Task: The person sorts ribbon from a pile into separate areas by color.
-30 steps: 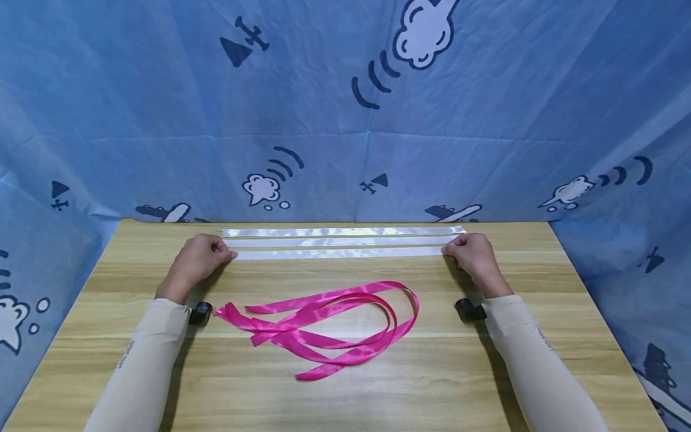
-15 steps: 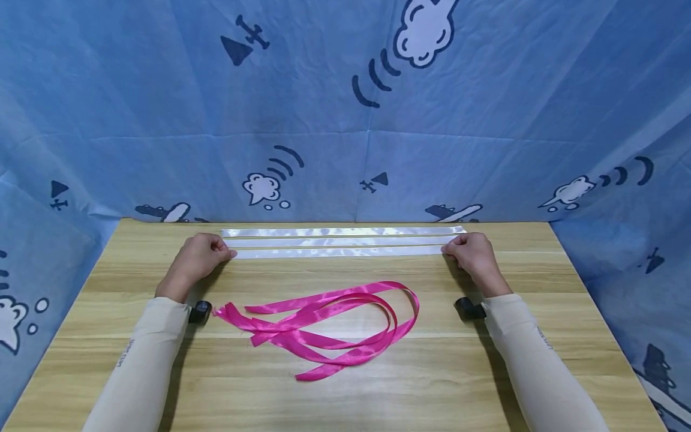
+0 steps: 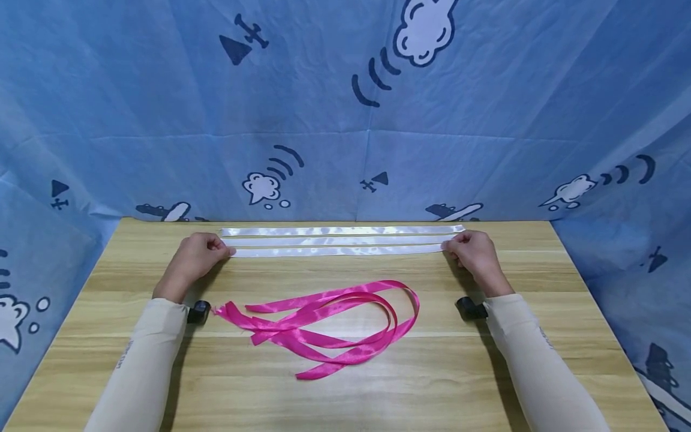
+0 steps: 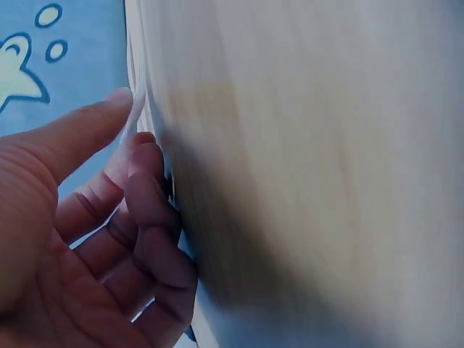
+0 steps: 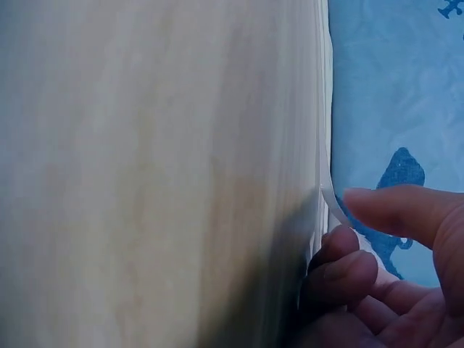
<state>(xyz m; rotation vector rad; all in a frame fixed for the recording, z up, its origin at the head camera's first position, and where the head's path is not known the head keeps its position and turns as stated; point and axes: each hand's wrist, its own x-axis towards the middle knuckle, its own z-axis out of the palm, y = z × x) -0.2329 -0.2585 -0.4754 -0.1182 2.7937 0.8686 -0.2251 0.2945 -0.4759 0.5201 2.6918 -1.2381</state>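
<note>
Three white satin ribbons lie side by side across the back of the table. My left hand pinches the left end of the nearest white ribbon between thumb and forefinger. At the other end, my right hand pinches that same ribbon, which stretches straight between the two. Each wrist view shows the white ribbon's end, on the left and the ribbon end on the right, slightly lifted at the fingertips. Just behind run the middle white ribbon and the farthest white ribbon, both flat.
Nearer to me, a bundle of pink satin ribbon lies in loose loops on the wooden table. A blue printed cloth hangs behind the table's back edge and at both sides. Black wrist devices sit at both cuffs.
The nearest white ribbon has shifted slightly back toward the middle one, and a little left at its left end. Both hands keep their pinch; the pink ribbon has not moved.
</note>
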